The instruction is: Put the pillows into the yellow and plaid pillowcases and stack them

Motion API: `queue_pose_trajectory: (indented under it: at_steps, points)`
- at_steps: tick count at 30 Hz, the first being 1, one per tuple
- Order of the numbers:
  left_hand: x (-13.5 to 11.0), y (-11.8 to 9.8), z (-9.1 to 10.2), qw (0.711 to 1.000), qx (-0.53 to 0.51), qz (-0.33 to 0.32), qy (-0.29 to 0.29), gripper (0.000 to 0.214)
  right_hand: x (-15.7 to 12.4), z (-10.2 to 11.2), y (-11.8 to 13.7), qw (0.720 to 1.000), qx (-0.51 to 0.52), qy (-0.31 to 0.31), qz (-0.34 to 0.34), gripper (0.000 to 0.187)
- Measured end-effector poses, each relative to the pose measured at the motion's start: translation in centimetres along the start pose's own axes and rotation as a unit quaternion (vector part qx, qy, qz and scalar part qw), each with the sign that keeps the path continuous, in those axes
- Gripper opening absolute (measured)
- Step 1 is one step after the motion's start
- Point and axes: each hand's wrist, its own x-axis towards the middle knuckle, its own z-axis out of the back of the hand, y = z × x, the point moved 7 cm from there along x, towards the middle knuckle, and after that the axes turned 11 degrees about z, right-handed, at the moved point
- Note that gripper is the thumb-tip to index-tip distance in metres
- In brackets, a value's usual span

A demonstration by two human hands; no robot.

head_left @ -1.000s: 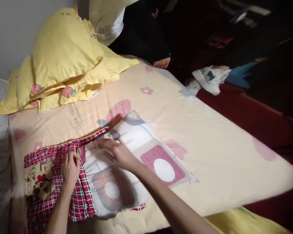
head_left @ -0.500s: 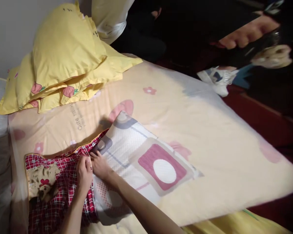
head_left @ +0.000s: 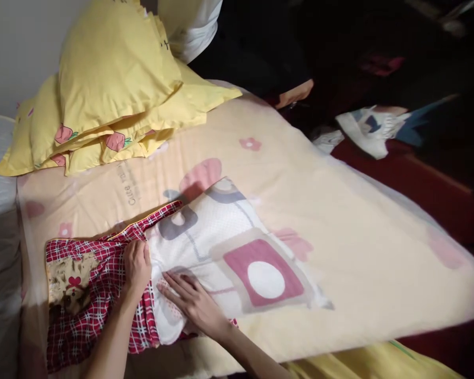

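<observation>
A white pillow [head_left: 229, 247] printed with pink and grey squares lies on the bed, partly inside a red checked pillowcase [head_left: 90, 295] with a cartoon patch. My left hand [head_left: 136, 266] is closed on the pillowcase's open edge where it meets the pillow. My right hand [head_left: 191, 302] lies flat with fingers spread on the pillow's near corner, pressing it down.
A pale yellow sheet [head_left: 339, 221] with pink flowers covers the bed. Yellow strawberry pillows [head_left: 110, 100] are stacked at the far left corner. Another person's hand [head_left: 294, 95] rests at the bed's far edge. Cloth [head_left: 371, 126] lies on the dark red floor to the right.
My right hand has moved from the pillowcase opening down to the pillow's near corner and flattened. The left hand keeps hold of the checked edge. The other person's hand has lowered to the bed edge.
</observation>
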Motion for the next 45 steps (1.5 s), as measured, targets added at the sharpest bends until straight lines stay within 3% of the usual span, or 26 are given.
queue_pose_trajectory:
  at_steps: [3, 5, 7, 10, 13, 16, 19, 21, 24, 28, 30, 32, 34, 36, 37, 38, 39, 40, 42, 44, 45]
  points:
    - [0.3, -1.2, 0.8, 1.000, 0.006, -0.025, 0.002, 0.030, 2.6, -0.7, 0.8, 0.998, 0.002, -0.055, 0.015, 0.045]
    - [-0.7, -1.2, 2.5, 0.999, 0.026, -0.024, -0.008, 0.025, 3.3, -0.2, 1.2, 0.997, -0.015, -0.080, 0.012, 0.044]
    - [-3.5, -0.7, 4.9, 0.998, 0.043, -0.016, -0.044, 0.018, 2.9, 0.4, 1.3, 0.997, -0.032, -0.075, 0.007, 0.047]
    - [-10.7, 1.5, 7.2, 0.996, 0.034, 0.020, -0.080, 0.012, 1.0, 0.8, 1.1, 0.998, -0.043, -0.040, 0.006, 0.063]
    - [-18.3, 4.8, 4.9, 0.991, 0.094, 0.077, -0.054, 0.019, -0.6, 0.3, 1.1, 0.999, -0.045, -0.014, 0.022, 0.078]
    - [-22.7, 7.6, 1.2, 0.979, 0.128, 0.124, -0.096, 0.029, -0.7, -1.0, 1.3, 0.998, -0.060, -0.017, 0.028, 0.071]
    - [-23.4, 9.3, -1.0, 0.972, 0.084, 0.178, -0.131, 0.031, 0.2, -1.7, 1.5, 0.997, -0.060, -0.030, 0.044, 0.053]
    - [-23.2, 9.1, -1.1, 0.967, 0.054, 0.211, -0.136, 0.030, 1.2, -1.6, 1.7, 0.997, -0.051, -0.020, 0.055, 0.044]
    - [-23.5, 6.6, 0.1, 0.961, -0.002, 0.249, -0.116, 0.031, 3.1, -0.7, 2.4, 0.999, -0.028, 0.002, 0.041, 0.032]
    - [-24.7, 2.8, 1.2, 0.948, -0.088, 0.300, -0.069, 0.028, 6.6, -1.1, 5.5, 0.998, 0.049, 0.029, 0.035, 0.010]
    - [-25.3, 3.1, 1.3, 0.935, -0.095, 0.337, -0.054, 0.025, 8.0, -2.1, 7.2, 0.994, 0.078, 0.055, 0.045, 0.012]
    - [-26.2, 5.0, 1.1, 0.919, -0.084, 0.385, -0.029, 0.025, 8.4, -2.5, 8.2, 0.990, 0.101, 0.076, 0.068, 0.008]
    - [-27.3, 7.5, 0.7, 0.906, -0.071, 0.416, 0.026, 0.028, 7.1, -1.8, 7.8, 0.979, 0.153, 0.092, 0.100, 0.017]
    - [-28.1, 9.1, 0.5, 0.907, -0.055, 0.408, 0.085, 0.031, 3.8, 0.0, 5.2, 0.971, 0.210, 0.081, 0.081, 0.034]
    - [-28.2, 9.3, 0.6, 0.914, -0.041, 0.390, 0.100, 0.029, 1.4, 1.1, 2.9, 0.973, 0.221, 0.060, 0.033, 0.039]
    - [-28.1, 9.2, 0.9, 0.925, -0.025, 0.366, 0.099, 0.027, -1.5, 2.4, -0.2, 0.977, 0.204, 0.011, -0.066, 0.043]
    - [-27.6, 8.7, 1.6, 0.939, -0.010, 0.336, 0.079, 0.027, -5.1, 3.8, -3.5, 0.965, 0.169, -0.048, -0.194, 0.053]
    - [-26.8, 7.9, 2.4, 0.952, 0.005, 0.302, 0.043, 0.029, -9.4, 4.8, -6.4, 0.927, 0.133, -0.100, -0.337, 0.070]
    - [-24.3, 5.6, 4.3, 0.970, 0.037, 0.240, -0.032, 0.035, -17.5, 5.0, -9.6, 0.804, 0.150, -0.147, -0.557, 0.107]
    - [-20.5, 3.2, 5.6, 0.974, 0.084, 0.199, -0.061, 0.042, -21.9, 3.1, -10.1, 0.695, 0.255, -0.149, -0.656, 0.128]
    - [-18.2, 2.3, 5.9, 0.974, 0.114, 0.190, -0.054, 0.044, -22.4, 1.9, -9.9, 0.662, 0.317, -0.145, -0.663, 0.130]
